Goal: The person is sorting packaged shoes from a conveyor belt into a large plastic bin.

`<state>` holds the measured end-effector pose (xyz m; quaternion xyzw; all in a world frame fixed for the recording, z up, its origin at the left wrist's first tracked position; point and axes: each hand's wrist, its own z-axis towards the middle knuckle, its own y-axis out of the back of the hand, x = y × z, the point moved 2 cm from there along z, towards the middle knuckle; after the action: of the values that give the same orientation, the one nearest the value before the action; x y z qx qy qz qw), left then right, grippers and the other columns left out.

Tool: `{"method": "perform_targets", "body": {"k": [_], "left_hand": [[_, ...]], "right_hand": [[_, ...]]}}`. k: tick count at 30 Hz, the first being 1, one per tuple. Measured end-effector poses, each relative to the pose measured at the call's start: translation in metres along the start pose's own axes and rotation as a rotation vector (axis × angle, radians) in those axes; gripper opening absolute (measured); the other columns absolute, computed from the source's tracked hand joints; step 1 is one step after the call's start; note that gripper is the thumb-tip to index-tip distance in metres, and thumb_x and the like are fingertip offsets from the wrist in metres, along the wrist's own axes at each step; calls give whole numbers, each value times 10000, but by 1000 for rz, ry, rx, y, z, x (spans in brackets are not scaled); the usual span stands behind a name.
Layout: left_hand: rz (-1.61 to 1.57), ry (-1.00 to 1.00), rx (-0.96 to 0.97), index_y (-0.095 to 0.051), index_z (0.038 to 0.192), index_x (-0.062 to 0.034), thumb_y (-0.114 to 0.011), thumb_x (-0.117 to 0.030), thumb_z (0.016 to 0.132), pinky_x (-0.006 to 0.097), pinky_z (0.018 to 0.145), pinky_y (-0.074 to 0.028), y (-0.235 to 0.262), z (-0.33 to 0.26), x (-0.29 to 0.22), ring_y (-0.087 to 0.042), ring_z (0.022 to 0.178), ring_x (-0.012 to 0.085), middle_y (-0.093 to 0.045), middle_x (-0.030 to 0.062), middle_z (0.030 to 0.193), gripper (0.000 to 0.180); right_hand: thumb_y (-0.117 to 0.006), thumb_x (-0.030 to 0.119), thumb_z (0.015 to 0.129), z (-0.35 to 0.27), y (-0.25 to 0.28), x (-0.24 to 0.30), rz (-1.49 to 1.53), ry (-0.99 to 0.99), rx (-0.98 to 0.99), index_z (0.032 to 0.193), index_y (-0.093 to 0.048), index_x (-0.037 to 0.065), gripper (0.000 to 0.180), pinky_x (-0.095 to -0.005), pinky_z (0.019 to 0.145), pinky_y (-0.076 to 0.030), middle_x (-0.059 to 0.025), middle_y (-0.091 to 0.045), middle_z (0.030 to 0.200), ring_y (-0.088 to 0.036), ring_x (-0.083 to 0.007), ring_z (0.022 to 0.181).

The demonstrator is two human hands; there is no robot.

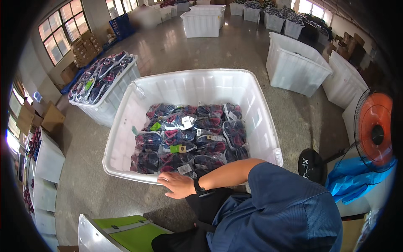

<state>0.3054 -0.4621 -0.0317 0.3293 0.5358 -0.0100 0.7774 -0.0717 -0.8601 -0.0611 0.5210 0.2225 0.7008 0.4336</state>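
Note:
A large white plastic tub (191, 76) stands in front of me. Dark blue and burgundy shoes (180, 136) in clear plastic bags lie packed in rows inside it, several with white paper tags. A bright green label (175, 148) shows on one bag, beside a small brown tag. My right hand (178, 185), with a black band on its wrist, rests palm down at the tub's near rim, fingers stretched to the left and thumb apart. Nothing is seen in its grasp. My left hand is out of sight.
A white tub heaped with bagged shoes (100, 77) stands at the left. Beyond it are stacked cartons (86, 48). At the right are a white tub (296, 67) and an orange fan (378, 130). A green panel with a white strip (130, 231) sits close at lower left.

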Motion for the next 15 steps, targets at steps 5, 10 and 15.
{"method": "perform_targets", "body": {"k": [5, 10, 15], "left_hand": [[98, -36, -31, -570, 1418, 7, -549, -257, 1039, 462, 1174, -390, -10, -9, -11, -555, 1328, 310, -602, 203, 1434, 462], [194, -95, -69, -564, 1430, -5, -560, -248, 1033, 465, 1186, -373, -21, -11, -28, -542, 1343, 307, -600, 194, 1442, 464], [279, -152, -113, -559, 1441, -18, -570, -238, 1028, 468, 1197, -355, -39, -17, -40, -530, 1357, 305, -597, 185, 1450, 469]], "right_hand": [[-745, 265, 872, -1, 0, -1, -7, -11, 11, 1394, -472, -12, 651, -483, 1067, -444, -185, -445, 1359, -512, -375, 1276], [-745, 267, 870, -2, -2, -5, -32, 4, -11, 1395, -469, -8, 654, -481, 1078, -443, -188, -442, 1361, -508, -380, 1285], [-748, 264, 869, -2, -1, -4, -23, -13, -5, 1382, -472, -6, 642, -481, 1047, -454, -187, -446, 1345, -521, -379, 1248]]}}
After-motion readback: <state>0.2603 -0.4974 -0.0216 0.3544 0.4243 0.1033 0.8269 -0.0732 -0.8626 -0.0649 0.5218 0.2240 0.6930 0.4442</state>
